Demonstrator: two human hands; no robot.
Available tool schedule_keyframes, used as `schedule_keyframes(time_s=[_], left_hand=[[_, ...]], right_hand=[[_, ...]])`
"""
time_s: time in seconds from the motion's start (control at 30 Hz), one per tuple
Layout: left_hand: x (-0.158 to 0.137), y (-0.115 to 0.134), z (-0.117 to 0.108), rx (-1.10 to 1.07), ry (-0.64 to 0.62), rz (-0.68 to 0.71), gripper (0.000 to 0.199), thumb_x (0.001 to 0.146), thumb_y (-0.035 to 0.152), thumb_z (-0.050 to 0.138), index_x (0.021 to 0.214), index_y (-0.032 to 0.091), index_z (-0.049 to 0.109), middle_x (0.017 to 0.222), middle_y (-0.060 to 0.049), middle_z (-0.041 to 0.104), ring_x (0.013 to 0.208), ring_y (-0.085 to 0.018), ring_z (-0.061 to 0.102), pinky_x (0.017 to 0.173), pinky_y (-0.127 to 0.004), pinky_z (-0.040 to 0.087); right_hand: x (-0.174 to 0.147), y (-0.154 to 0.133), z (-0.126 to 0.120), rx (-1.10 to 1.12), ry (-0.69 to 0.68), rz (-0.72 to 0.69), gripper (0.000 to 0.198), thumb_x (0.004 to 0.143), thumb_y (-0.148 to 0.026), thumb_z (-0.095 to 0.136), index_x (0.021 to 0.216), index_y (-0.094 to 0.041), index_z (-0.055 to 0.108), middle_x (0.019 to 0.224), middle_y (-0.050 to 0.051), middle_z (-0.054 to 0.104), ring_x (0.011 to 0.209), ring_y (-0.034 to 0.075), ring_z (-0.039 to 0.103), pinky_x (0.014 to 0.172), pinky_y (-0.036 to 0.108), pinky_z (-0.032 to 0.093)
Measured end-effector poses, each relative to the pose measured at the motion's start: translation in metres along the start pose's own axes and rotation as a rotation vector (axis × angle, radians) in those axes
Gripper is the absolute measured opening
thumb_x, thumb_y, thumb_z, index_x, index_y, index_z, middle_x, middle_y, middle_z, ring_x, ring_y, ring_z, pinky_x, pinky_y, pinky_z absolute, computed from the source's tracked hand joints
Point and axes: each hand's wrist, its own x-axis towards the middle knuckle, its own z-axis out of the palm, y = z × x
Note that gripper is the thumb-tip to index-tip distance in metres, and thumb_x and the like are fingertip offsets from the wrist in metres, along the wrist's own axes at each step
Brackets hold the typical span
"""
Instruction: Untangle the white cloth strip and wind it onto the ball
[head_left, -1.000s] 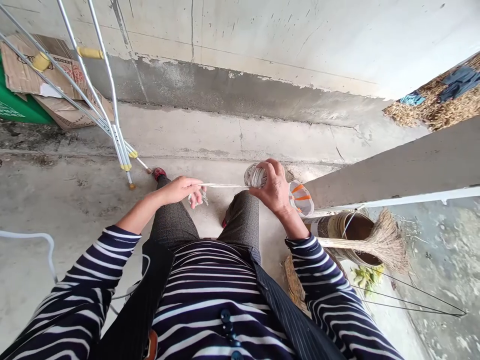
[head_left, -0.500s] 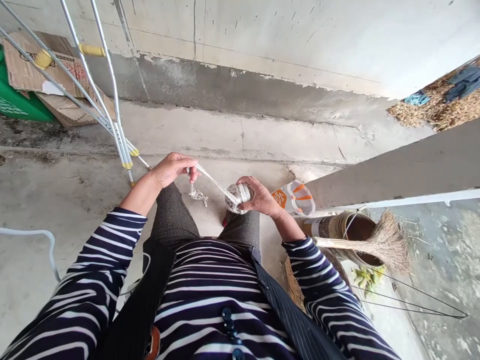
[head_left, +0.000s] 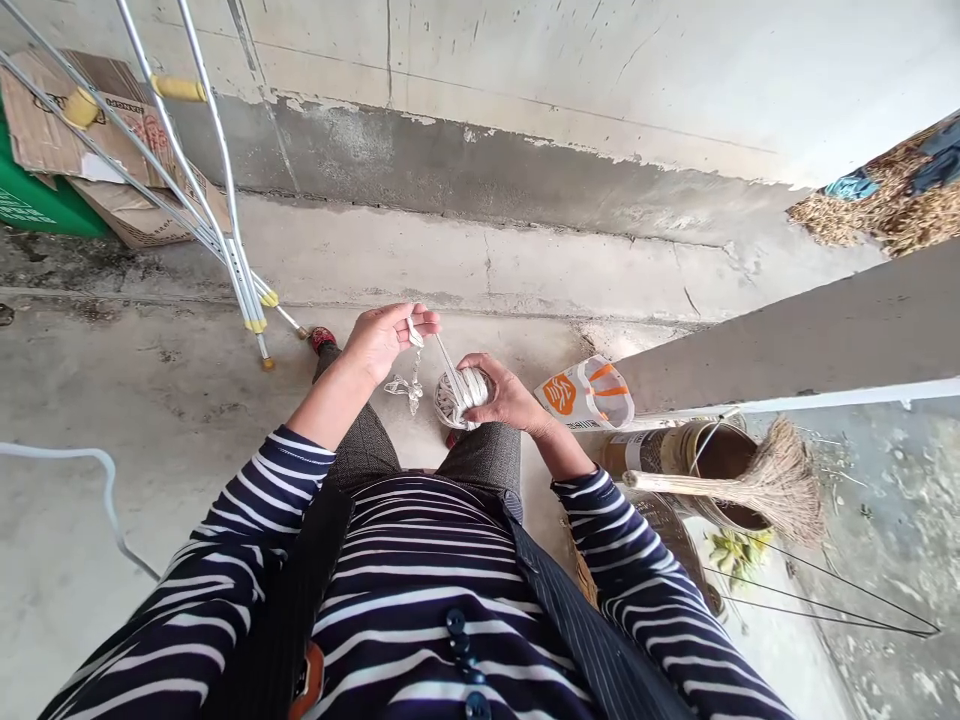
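A ball of white cord rests in my right hand, its fingers and thumb wrapped around the right side. From the ball a taut strand runs up and left to my left hand. The fingers of my left hand are closed on this cord, with a loop over the fingers. A loose, knotted cord end dangles below my left hand. Both hands are above my knees, a short gap apart.
Aluminium crutches lean at the left before cardboard boxes. At the right are a white and orange bag, a bucket and a straw broom. A grey wall ledge runs behind them.
My left hand has moved right, closer to the ball, and the strand between the hands is shorter and steeper. The ball has shifted slightly left with my right hand.
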Motion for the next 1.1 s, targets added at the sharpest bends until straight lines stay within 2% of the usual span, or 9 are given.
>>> schedule_keyframes(time_s=[0.2,0.4,0.5,0.57,0.67,0.77,0.9,1.0,1.1], left_hand=[[0.019,-0.024,-0.003,0.164,0.065,-0.110,0.021,0.085,0.029,0.070,0.089,0.009,0.070,0.085,-0.012,0.078,0.073,-0.018,0.074,0.073,-0.029,0.056],[0.038,-0.026,-0.028,0.409,-0.083,-0.207,0.024,0.075,0.033,0.075,0.069,0.010,0.071,0.065,-0.010,0.072,0.053,-0.015,0.065,0.061,-0.029,0.052],[0.048,-0.027,-0.041,0.620,-0.192,-0.244,0.026,0.073,0.035,0.075,0.062,0.011,0.073,0.065,-0.013,0.073,0.056,-0.018,0.066,0.062,-0.031,0.052],[0.052,-0.033,-0.045,0.766,-0.247,-0.180,0.024,0.072,0.034,0.075,0.063,0.012,0.075,0.070,-0.013,0.075,0.066,-0.021,0.070,0.070,-0.032,0.054],[0.051,-0.045,-0.043,0.913,-0.180,0.021,0.017,0.070,0.032,0.075,0.072,0.015,0.079,0.080,-0.008,0.078,0.083,-0.024,0.072,0.081,-0.031,0.054],[0.039,-0.054,-0.037,0.835,-0.172,0.091,0.024,0.072,0.035,0.074,0.085,0.016,0.081,0.089,-0.006,0.079,0.086,-0.023,0.071,0.078,-0.029,0.054],[0.017,-0.058,-0.035,0.583,-0.342,-0.033,0.041,0.072,0.048,0.078,0.095,0.014,0.079,0.092,-0.009,0.078,0.083,-0.022,0.070,0.069,-0.028,0.053],[0.004,-0.066,-0.039,0.458,-0.353,-0.059,0.051,0.070,0.052,0.082,0.103,0.014,0.078,0.100,-0.011,0.077,0.093,-0.024,0.071,0.079,-0.031,0.054],[-0.004,-0.082,-0.040,0.475,-0.290,0.004,0.049,0.068,0.046,0.084,0.106,0.016,0.076,0.109,-0.011,0.077,0.110,-0.028,0.069,0.093,-0.035,0.052]], right_hand=[[0.000,-0.007,0.010,0.217,-0.076,-0.059,0.097,0.059,-0.033,0.089,0.146,-0.028,0.046,0.140,0.007,0.054,0.129,0.026,0.054,0.117,0.042,0.036],[0.000,-0.011,0.018,0.191,-0.077,-0.106,0.076,0.058,-0.033,0.091,0.129,-0.027,0.064,0.133,0.007,0.056,0.132,0.028,0.052,0.120,0.046,0.032],[-0.002,-0.016,0.021,0.265,-0.046,-0.072,0.074,0.055,-0.036,0.093,0.123,-0.026,0.066,0.130,0.007,0.058,0.129,0.028,0.054,0.119,0.045,0.034],[-0.004,-0.019,0.022,0.333,-0.027,-0.017,0.075,0.054,-0.037,0.094,0.122,-0.025,0.065,0.129,0.007,0.060,0.125,0.028,0.057,0.115,0.044,0.039],[-0.006,-0.022,0.023,0.434,-0.007,0.058,0.078,0.051,-0.036,0.095,0.122,-0.025,0.063,0.124,0.006,0.063,0.115,0.027,0.062,0.107,0.041,0.047],[-0.009,-0.022,0.023,0.497,0.025,0.092,0.079,0.049,-0.036,0.096,0.119,-0.026,0.063,0.119,0.005,0.065,0.106,0.025,0.064,0.099,0.039,0.051],[-0.011,-0.022,0.020,0.533,0.075,0.114,0.079,0.045,-0.037,0.096,0.116,-0.026,0.063,0.114,0.004,0.068,0.099,0.024,0.065,0.093,0.039,0.052],[-0.012,-0.021,0.017,0.564,0.114,0.120,0.079,0.043,-0.039,0.095,0.115,-0.026,0.063,0.108,0.004,0.070,0.095,0.024,0.066,0.090,0.039,0.053],[-0.011,-0.019,0.015,0.566,0.140,0.112,0.077,0.047,-0.048,0.090,0.116,-0.026,0.062,0.112,0.007,0.071,0.100,0.028,0.067,0.092,0.044,0.054]])
